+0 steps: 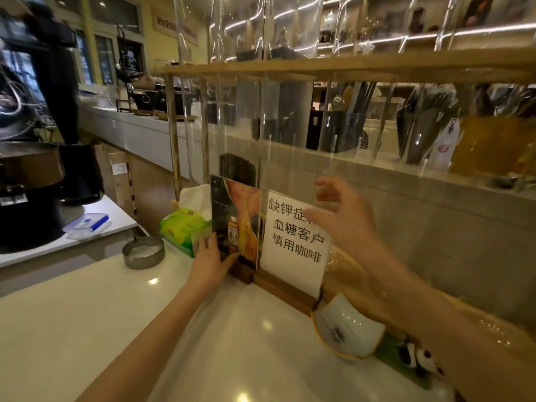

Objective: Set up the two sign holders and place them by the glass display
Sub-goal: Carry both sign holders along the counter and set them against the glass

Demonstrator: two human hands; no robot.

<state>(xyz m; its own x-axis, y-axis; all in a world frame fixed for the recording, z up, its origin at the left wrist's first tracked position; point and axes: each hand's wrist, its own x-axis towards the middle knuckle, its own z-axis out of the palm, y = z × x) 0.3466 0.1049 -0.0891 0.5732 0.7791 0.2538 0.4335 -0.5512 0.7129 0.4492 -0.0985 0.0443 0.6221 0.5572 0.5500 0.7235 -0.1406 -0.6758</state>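
- Gripping the lower left edge of the picture sign holder [235, 220], your left hand [209, 261] has its fingers closed on the clear panel, thumb low near the dark wooden base.
- Your right hand [345, 219] is open, fingers spread and slightly curled, in front of the upper right corner of the text sign holder [294, 242]; cannot tell if it touches the panel.
- Both sign holders stand upright on the white desk [145, 329], side by side, bases touching or nearly so.
- The picture one is on the left and shows a small bottle on an orange background; the text one on the right has white paper with black Chinese characters.
- Both sit right against the glass display [290, 126], which has a wooden frame and clear panes.
- A green tissue pack [181, 229] lies just left of the picture holder, with a round metal tin [143, 252] nearby on the desk.
- A white bowl with a yellow rim [346, 329] is tilted just right of the text holder's base.
- A clear box with a blue lid [87, 226] sits on the lower surface far left.
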